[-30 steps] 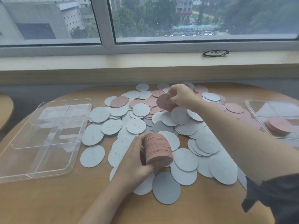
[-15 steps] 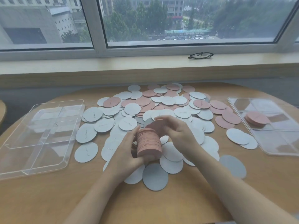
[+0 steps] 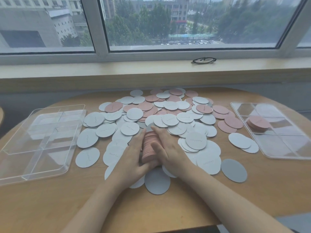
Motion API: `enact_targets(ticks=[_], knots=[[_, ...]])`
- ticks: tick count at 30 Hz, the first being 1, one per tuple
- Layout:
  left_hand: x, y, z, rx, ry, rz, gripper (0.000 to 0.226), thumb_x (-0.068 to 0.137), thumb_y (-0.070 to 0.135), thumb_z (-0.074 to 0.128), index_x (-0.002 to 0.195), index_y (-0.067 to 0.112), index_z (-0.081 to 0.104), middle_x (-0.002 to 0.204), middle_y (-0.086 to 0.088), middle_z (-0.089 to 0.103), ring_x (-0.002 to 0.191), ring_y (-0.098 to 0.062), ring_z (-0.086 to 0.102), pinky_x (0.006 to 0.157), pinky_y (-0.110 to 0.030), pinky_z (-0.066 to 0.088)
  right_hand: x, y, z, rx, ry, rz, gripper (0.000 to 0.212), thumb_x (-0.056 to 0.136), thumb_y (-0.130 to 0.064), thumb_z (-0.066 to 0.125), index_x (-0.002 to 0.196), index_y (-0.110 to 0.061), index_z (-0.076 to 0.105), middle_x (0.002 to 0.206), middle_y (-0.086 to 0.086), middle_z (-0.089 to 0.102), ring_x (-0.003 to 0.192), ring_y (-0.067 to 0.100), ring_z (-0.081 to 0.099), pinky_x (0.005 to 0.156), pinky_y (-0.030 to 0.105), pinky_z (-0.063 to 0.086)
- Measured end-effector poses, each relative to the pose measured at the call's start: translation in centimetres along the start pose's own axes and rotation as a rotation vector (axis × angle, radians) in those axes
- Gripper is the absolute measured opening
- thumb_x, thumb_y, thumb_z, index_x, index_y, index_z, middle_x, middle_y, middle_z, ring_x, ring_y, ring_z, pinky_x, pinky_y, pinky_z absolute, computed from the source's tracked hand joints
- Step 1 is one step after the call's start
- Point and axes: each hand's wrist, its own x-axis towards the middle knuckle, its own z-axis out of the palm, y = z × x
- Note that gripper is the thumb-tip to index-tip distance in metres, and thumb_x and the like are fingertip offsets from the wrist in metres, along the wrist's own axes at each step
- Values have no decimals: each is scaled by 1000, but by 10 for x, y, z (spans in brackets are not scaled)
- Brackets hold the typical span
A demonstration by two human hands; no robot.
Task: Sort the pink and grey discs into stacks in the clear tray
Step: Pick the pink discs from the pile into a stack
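Note:
A thick stack of pink discs (image 3: 149, 147) stands on edge over the pile, squeezed between both palms. My left hand (image 3: 130, 157) grips its left side and my right hand (image 3: 168, 148) grips its right side, thumb laid across the front. Loose grey discs (image 3: 196, 141) and pink discs (image 3: 146, 106) cover the middle of the round wooden table. A clear divided tray (image 3: 276, 155) at the right holds a short pink stack (image 3: 258, 123) in a far compartment. A second clear divided tray (image 3: 33, 174) lies at the left with nothing in it.
A darker grey disc (image 3: 234, 170) lies alone at the right of my right forearm. Black glasses (image 3: 203, 60) rest on the windowsill behind the table. The table's front edge runs under my forearms.
My right hand came back from the far pink discs and closed on the right side of the stack. Both hands now press the stack together.

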Motion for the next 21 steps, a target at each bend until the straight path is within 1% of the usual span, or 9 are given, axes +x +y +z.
enact_targets(ticks=[3, 6, 8, 10, 11, 13, 15, 18, 21], knots=[[-2, 1, -1, -44, 15, 7, 91, 77, 57, 74, 147, 57, 15, 149, 31, 34, 128, -10, 55, 97, -27, 52, -2, -1, 0, -42, -5, -16, 66, 95, -64, 30, 145, -23, 40, 142, -10, 48, 129, 2, 42, 107, 20, 31], [-1, 2, -1, -88, 11, -21, 85, 75, 46, 83, 143, 45, 34, 134, 19, 53, 106, -12, 68, 90, -38, 55, -2, 0, -6, -58, -20, -10, 63, 93, -65, 31, 135, -21, 48, 126, -9, 56, 114, 6, 49, 98, 23, 35], [-1, 4, -2, -118, 13, -54, 81, 69, 47, 86, 136, 44, 41, 123, 19, 60, 96, -12, 70, 87, -37, 56, 0, 3, -15, -74, -47, -35, 67, 91, -68, 31, 132, -19, 51, 121, -10, 56, 110, 2, 47, 98, 16, 31], [-1, 5, -3, -135, 18, -91, 81, 63, 50, 88, 130, 48, 42, 117, 21, 63, 93, -10, 70, 82, -30, 54, 2, 11, -35, -59, 13, 5, 64, 93, -65, 40, 131, -16, 53, 118, -8, 58, 108, -1, 48, 95, 10, 32], [-1, 5, -3, -141, 24, -108, 81, 63, 49, 90, 128, 50, 42, 116, 21, 64, 93, -9, 69, 81, -27, 53, 3, 20, -50, -80, 92, 46, 56, 94, -57, 50, 130, -14, 54, 117, -6, 59, 107, 0, 50, 92, 12, 34], [-2, 6, -4, -146, 33, -129, 82, 62, 50, 91, 127, 52, 41, 118, 19, 65, 95, -7, 68, 81, -26, 52, 3, 51, -85, -243, 267, 118, 44, 92, -37, 65, 126, -10, 56, 115, -1, 59, 107, 9, 53, 91, 18, 35], [-2, 8, -4, -159, 35, -149, 83, 58, 56, 88, 126, 54, 41, 119, 19, 65, 93, -9, 69, 82, -32, 55, 1, 87, -124, -454, 313, 262, 43, 89, -34, 67, 123, -8, 57, 120, 8, 55, 115, 23, 52, 98, 29, 36], [-2, 9, -4, -170, 41, -166, 82, 55, 58, 87, 123, 57, 41, 118, 20, 65, 93, -11, 70, 85, -38, 57, -7, 123, -166, -652, 181, 599, 60, 89, -49, 60, 135, -11, 49, 136, 15, 45, 129, 32, 41, 108, 42, 33], [-2, 9, -5, -168, 37, -162, 82, 56, 56, 87, 124, 54, 42, 117, 20, 66, 93, -11, 69, 85, -42, 57, -11, 134, -185, -759, 45, 714, 74, 89, -65, 50, 142, -15, 42, 141, 15, 42, 133, 32, 36, 110, 42, 32]])
